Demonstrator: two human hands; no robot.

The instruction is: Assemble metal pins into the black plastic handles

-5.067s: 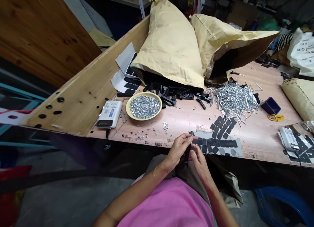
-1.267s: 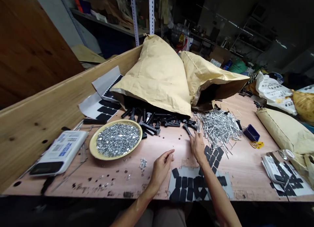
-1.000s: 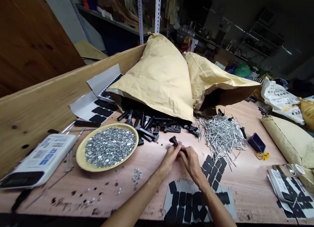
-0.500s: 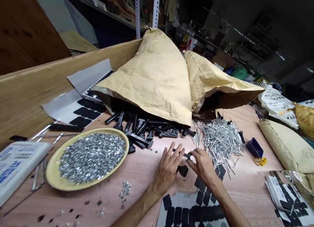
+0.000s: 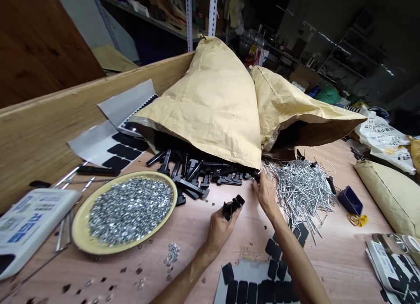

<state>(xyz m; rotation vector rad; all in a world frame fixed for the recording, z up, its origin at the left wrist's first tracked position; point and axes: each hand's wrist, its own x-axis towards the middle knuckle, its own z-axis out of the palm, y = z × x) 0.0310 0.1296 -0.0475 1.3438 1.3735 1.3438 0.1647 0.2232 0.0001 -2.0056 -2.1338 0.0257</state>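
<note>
My left hand (image 5: 219, 229) is closed around a black plastic part (image 5: 233, 206), whose blocky end sticks out above the thumb and fingers. Ahead and to the right, my right hand (image 5: 266, 193) reaches to the edge of a pile of black plastic parts (image 5: 193, 175). Its fingertips are pinched at a small black plastic piece (image 5: 257, 177), which they partly cover. Beside that hand lies a heap of thin silver metal pins (image 5: 302, 186). On the table below the hands is a pale sheet with black pads (image 5: 243, 291).
A yellow bowl (image 5: 76, 234) of small metal nuts or washers stands at left, a white box (image 5: 36, 225) beyond it. Two large paper sacks (image 5: 210, 107) (image 5: 288, 107) lie at the back. A dark blue scoop-like container (image 5: 350, 201) and yellow bands (image 5: 357, 220) sit at right.
My hands, together over a black part before, have separated. The left now grips the black part, tilted upward; the right has moved forward to the pile's edge. The view has shifted slightly.
</note>
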